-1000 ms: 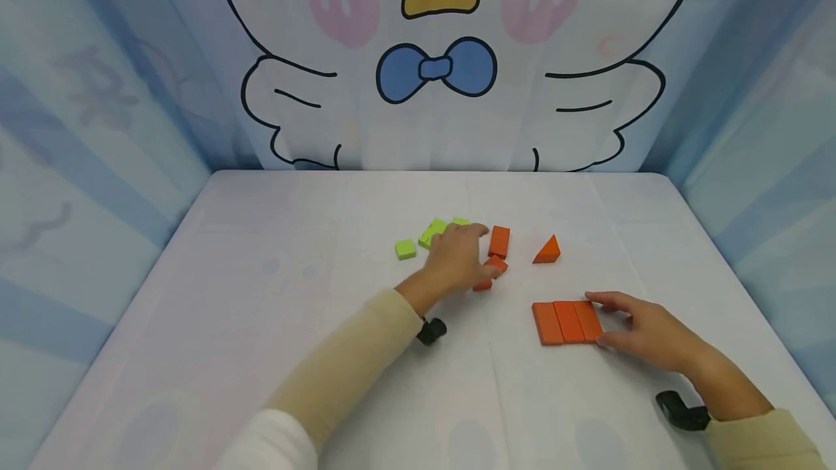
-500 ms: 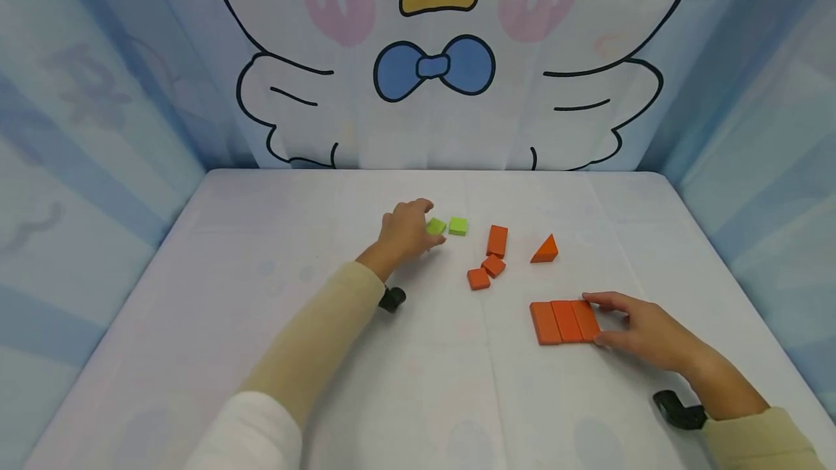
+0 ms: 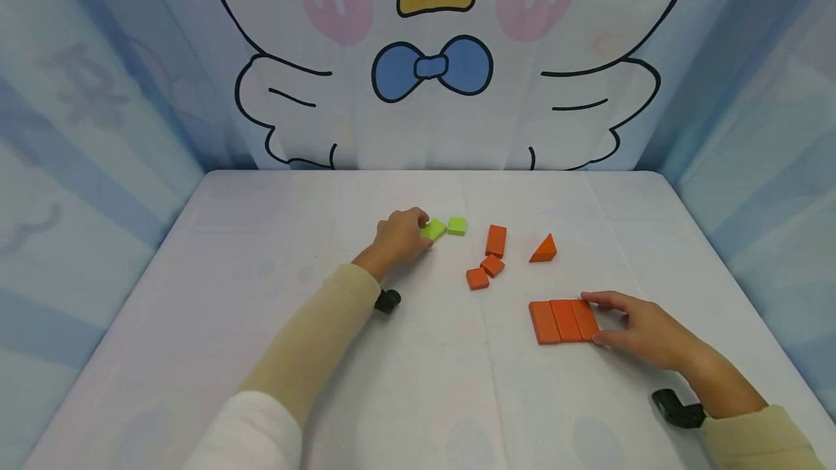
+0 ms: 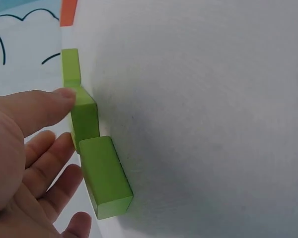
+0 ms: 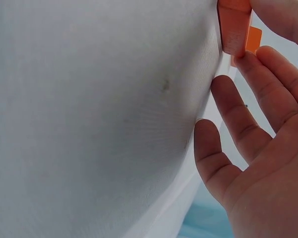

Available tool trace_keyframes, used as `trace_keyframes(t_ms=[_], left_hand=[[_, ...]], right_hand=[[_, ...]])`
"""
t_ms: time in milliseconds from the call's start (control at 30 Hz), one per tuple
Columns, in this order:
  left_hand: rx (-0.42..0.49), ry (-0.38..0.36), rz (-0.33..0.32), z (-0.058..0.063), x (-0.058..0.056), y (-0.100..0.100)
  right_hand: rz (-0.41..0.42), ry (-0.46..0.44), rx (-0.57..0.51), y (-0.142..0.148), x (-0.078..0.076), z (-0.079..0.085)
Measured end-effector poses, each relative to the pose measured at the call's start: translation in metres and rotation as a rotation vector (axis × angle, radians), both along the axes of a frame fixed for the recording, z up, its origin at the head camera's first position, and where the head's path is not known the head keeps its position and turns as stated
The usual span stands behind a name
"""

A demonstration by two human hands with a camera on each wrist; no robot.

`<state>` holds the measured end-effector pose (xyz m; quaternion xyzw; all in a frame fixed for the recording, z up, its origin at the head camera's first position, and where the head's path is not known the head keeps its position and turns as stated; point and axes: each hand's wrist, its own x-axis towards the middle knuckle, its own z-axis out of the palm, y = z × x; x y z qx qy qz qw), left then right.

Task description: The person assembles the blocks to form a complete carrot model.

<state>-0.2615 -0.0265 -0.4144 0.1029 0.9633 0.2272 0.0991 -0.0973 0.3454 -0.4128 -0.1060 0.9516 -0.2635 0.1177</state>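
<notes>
My left hand [image 3: 400,236] pinches a green block [image 3: 433,229] between thumb and fingers on the white table. In the left wrist view, the thumb rests on this middle green block [image 4: 85,119], with fingers at its other side. A nearer green block [image 4: 107,176] lies beside it, hidden behind the hand in the head view. Another green block [image 3: 457,226] lies just right of the pinched one. At the right, my right hand [image 3: 646,328] holds the end block of a row of three flat orange blocks [image 3: 563,322], index finger at its far edge and thumb at its near edge.
Between the hands lie an upper orange block [image 3: 496,240], a small orange block [image 3: 493,265] and another small orange block [image 3: 477,279]. An orange triangular block [image 3: 544,249] stands further right. A printed curtain [image 3: 431,129] hangs behind the table's far edge.
My left hand has moved left from over the orange and green blocks, and its thumb and fingers have come together on a green block. My right hand stays at the orange row.
</notes>
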Motion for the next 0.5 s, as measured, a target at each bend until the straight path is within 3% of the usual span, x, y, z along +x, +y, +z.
trace_keyframes(t_ms=[500], left_hand=[[0.045, -0.007, 0.008, 0.0007, -0.0004, -0.0048]], right_hand=[[-0.011, -0.021, 0.002, -0.0024, 0.0002, 0.0018]])
